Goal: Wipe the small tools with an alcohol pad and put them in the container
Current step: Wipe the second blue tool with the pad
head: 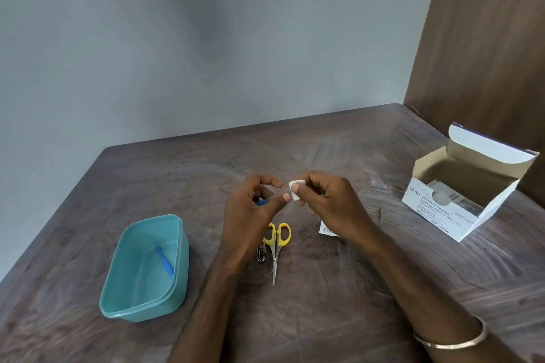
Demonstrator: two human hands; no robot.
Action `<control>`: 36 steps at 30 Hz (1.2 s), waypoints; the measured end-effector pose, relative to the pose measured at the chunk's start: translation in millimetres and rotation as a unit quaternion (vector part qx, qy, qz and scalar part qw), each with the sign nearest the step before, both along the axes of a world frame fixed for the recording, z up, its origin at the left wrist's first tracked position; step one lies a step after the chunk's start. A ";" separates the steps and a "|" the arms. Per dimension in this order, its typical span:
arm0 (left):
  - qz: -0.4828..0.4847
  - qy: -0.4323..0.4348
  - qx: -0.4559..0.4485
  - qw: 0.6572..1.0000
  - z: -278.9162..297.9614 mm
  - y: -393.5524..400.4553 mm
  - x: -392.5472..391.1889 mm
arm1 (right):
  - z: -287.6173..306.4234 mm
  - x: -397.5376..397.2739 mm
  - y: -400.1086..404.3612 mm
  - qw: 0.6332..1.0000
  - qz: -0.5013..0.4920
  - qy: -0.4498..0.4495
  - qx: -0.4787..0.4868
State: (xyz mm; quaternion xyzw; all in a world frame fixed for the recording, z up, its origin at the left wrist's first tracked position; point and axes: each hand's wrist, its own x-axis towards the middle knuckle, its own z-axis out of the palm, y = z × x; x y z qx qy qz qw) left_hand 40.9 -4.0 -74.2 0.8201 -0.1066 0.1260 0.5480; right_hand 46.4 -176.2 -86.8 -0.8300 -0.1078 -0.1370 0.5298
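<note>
The right hand [324, 200] pinched a white alcohol pad [293, 189] above the table [339, 274], while the left hand [250, 209] curled round a small blue tool [261, 202]. Yellow-handled scissors [276, 244] and a metal nail clipper [260, 255] lay just beside each other below the hands; the teal container [124, 286], to the left, held one blue tool [165, 261].

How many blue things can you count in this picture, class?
2. One slim blue plastic tool lies inside the teal plastic container; another small blue item is gripped in the left hand, mostly hidden. More may be hidden.
</note>
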 end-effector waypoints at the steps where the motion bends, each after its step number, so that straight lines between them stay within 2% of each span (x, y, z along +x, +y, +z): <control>1: 0.001 -0.008 0.012 1.000 -0.2 -0.1 -0.1 | -0.2 -0.2 0.0 1.000 -0.001 0.001 0.001; 6: 0.014 -0.062 0.068 0.996 -4.2 -1.3 0.4 | -0.2 1.1 -1.7 1.000 -0.009 0.009 0.025; 12: 0.025 -0.087 0.061 0.994 -3.3 -3.0 2.5 | -0.6 2.6 -3.7 1.000 -0.007 0.009 0.026; 23: -0.011 0.015 -0.025 1.000 -5.0 -1.4 2.0 | -0.7 2.2 -3.9 0.999 0.013 0.008 0.040; 31: -0.009 0.033 -0.040 0.999 -2.7 -0.5 3.3 | -2.0 2.4 -2.3 0.999 0.010 0.020 0.035; 36: 0.008 0.047 -0.069 0.996 -2.9 1.9 4.8 | -0.1 5.6 -6.7 0.998 -0.032 0.010 0.060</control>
